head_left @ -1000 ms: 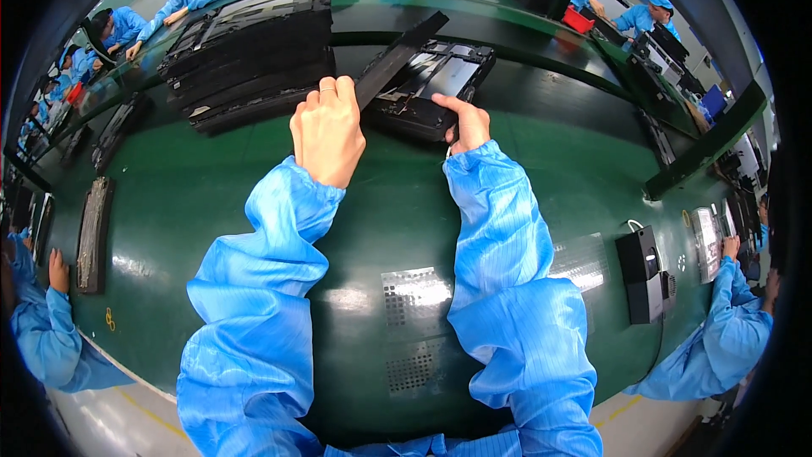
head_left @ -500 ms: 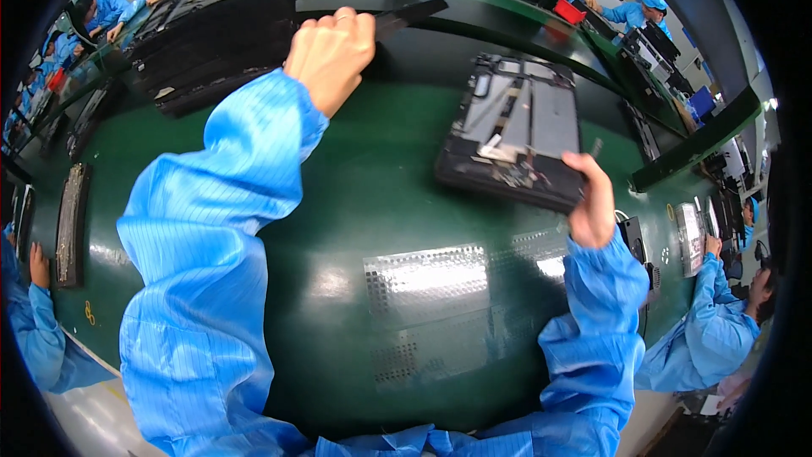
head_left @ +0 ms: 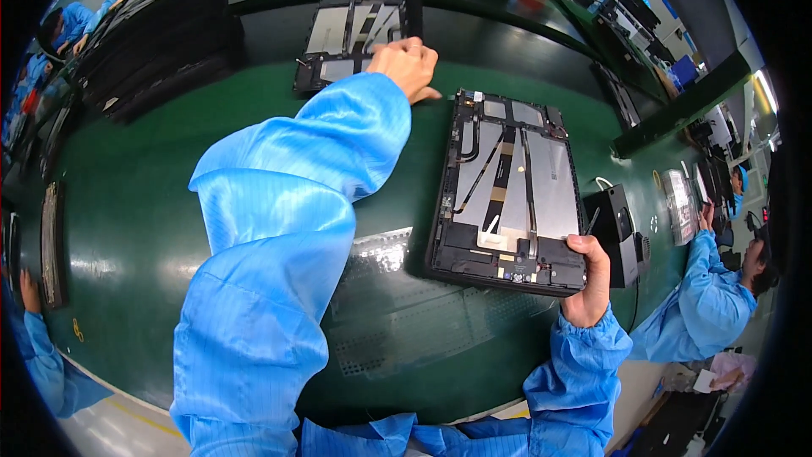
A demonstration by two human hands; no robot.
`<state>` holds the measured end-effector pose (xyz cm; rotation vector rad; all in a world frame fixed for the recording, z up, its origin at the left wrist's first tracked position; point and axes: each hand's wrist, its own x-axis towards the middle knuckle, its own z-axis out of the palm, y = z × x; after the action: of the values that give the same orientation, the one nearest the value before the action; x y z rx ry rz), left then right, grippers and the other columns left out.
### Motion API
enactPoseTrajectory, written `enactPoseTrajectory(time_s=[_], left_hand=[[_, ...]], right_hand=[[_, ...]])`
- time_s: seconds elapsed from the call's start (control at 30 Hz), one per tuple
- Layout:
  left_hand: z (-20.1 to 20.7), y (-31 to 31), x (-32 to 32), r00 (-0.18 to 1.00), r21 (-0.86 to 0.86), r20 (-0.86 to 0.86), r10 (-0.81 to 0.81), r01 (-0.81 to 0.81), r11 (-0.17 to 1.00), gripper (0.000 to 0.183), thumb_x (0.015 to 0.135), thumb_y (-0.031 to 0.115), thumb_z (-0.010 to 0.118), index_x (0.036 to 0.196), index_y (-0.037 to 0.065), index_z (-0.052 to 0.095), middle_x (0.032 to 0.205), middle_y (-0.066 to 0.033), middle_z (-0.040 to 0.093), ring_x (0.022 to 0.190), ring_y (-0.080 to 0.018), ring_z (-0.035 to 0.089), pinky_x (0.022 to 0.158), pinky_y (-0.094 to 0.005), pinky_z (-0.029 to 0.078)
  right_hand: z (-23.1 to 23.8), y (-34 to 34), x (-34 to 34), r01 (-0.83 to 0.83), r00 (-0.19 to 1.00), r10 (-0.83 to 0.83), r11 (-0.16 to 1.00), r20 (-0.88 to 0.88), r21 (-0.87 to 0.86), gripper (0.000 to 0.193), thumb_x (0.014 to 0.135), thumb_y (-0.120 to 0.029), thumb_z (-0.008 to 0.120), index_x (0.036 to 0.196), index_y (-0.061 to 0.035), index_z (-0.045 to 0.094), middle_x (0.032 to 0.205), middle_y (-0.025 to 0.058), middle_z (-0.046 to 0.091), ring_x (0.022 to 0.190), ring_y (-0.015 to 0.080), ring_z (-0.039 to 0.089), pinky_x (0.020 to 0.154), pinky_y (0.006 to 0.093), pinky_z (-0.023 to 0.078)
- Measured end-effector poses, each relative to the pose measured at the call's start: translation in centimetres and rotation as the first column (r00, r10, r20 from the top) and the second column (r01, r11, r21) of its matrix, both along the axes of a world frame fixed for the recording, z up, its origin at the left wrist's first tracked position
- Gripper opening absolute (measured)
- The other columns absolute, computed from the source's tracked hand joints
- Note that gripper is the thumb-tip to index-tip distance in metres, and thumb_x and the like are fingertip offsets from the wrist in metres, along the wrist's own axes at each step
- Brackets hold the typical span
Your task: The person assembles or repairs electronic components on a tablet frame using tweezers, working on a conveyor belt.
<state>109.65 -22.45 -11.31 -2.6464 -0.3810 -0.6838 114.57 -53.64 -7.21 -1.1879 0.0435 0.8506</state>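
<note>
An opened tablet chassis (head_left: 541, 178), with grey metal panels, black ribbon cables and a black lower section, is held by my right hand (head_left: 589, 278) at its lower right corner. My thumb rests on its top face while the fingers are mostly hidden underneath. Its thick dark side looks like one or more units stacked together. Farther off, my left hand (head_left: 404, 68) is closed at the right edge of a second, similar tablet chassis (head_left: 338, 34). Those fingertips are partly hidden, and the thumb points right.
A big dark stack of flat units (head_left: 156, 42) stands at the far left. Clear perforated sheets (head_left: 406, 322) lie on the green table (head_left: 152, 203). A black box-shaped device (head_left: 613, 224) sits beyond my right hand. A dark post (head_left: 685, 110) rises at the right. Co-workers in blue sit around.
My left hand has moved right; its thin dark piece, earlier seen nearly edge-on, appears turned to show the inside of a tablet chassis. My right hand has brought its chassis nearer.
</note>
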Motion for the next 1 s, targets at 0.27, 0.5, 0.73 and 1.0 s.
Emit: enactPoseTrajectory(time_s=[0.27, 0.5, 0.73, 1.0], left_hand=[[2.5, -5.2, -8.5, 0.962, -0.536, 0.272, -0.012, 0.162, 0.829, 0.041, 0.074, 0.033, 0.055, 0.096, -0.001, 0.049, 0.086, -0.0167, 0.055, 0.078, -0.0305, 0.055, 0.065, -0.0351, 0.044], [4.1, -11.8, -16.2, 0.913, -0.82, 0.286, 0.291, 0.39, -0.419, 0.068, 0.07, 0.009, 0.063, 0.12, -0.009, 0.021, 0.088, -0.0162, 0.052, 0.079, -0.0153, 0.053, 0.067, -0.0243, 0.043], [5.9, -10.7, -18.8, 0.804, -0.757, 0.305, 0.511, 0.53, -0.382, 0.061, 0.068, 0.005, 0.057, 0.118, -0.009, 0.027, 0.094, -0.0146, 0.051, 0.083, -0.0157, 0.051, 0.076, -0.0231, 0.038], [6.5, -11.0, -28.4, 0.786, -0.962, 0.21, 0.581, 0.273, -0.021, 0.077, 0.057, 0.022, 0.058, 0.12, -0.009, 0.026, 0.118, -0.021, 0.037, 0.109, -0.0244, 0.04, 0.094, -0.0302, 0.026]], right_hand=[[0.5, -0.5, -1.2, -0.006, 1.0, 0.006, 1.0, -0.029, -0.008, 0.025, 0.068, -0.018, 0.05, 0.082, 0.0036, 0.052, 0.074, 0.0123, 0.057, 0.062, 0.0206, 0.056, 0.064, 0.0299, 0.048], [1.1, 4.0, -3.1, -0.265, 0.961, 0.261, 0.964, 0.093, 0.034, 0.03, 0.065, -0.012, 0.052, 0.092, 0.0021, 0.049, 0.078, 0.0095, 0.055, 0.068, 0.0179, 0.055, 0.064, 0.0277, 0.046], [1.2, 5.8, -3.5, -0.531, 0.691, 0.628, 0.777, 0.357, -0.339, 0.022, 0.073, -0.02, 0.055, 0.08, 0.0005, 0.053, 0.063, 0.002, 0.053, 0.043, 0.0028, 0.034, 0.038, 0.0176, 0.026], [2.6, 0.9, -3.9, -0.256, 0.263, 0.475, 0.874, 0.84, -0.414, 0.026, 0.079, -0.015, 0.043, 0.07, 0.0052, 0.056, 0.065, 0.0102, 0.056, 0.05, 0.0107, 0.043, 0.046, 0.0204, 0.034]])
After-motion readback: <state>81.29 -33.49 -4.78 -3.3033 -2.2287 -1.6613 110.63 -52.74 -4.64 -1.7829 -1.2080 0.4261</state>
